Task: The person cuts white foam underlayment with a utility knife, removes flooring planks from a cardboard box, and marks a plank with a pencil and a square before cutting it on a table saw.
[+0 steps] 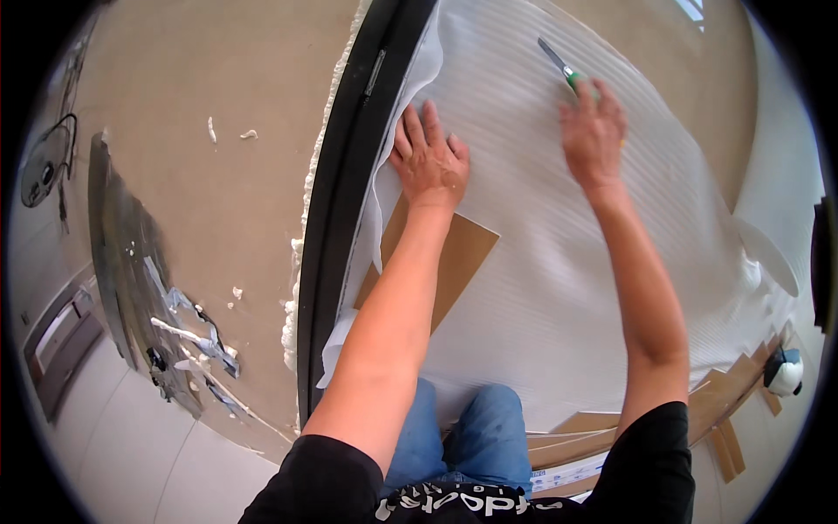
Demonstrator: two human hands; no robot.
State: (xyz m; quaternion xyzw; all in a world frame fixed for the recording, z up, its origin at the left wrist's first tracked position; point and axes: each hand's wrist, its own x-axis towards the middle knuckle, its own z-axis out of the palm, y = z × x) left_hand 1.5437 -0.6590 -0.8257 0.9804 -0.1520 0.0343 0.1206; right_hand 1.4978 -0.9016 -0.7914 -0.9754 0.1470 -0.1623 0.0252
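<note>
A white, ribbed foam underlay sheet (541, 288) covers the floor in front of me. My left hand (429, 157) lies flat on it, fingers spread, close to a black metal door track (336, 227). Along that track the sheet's edge is wavy and partly turned up. Farther right, my right hand (594, 131) is closed around a utility knife (557, 61) with a green handle; its blade is out and points away to the upper left. Beneath my left forearm a brown board (467, 258) rests on the sheet, partly hidden.
Beyond the track at left is a tan floor (227, 175) with bits of dried foam and a dark strip (131, 262) littered with scraps. Wood planks (724, 393) lie at the lower right, near a white-and-black object (783, 373). Rolled underlay (777, 253) stands at the right.
</note>
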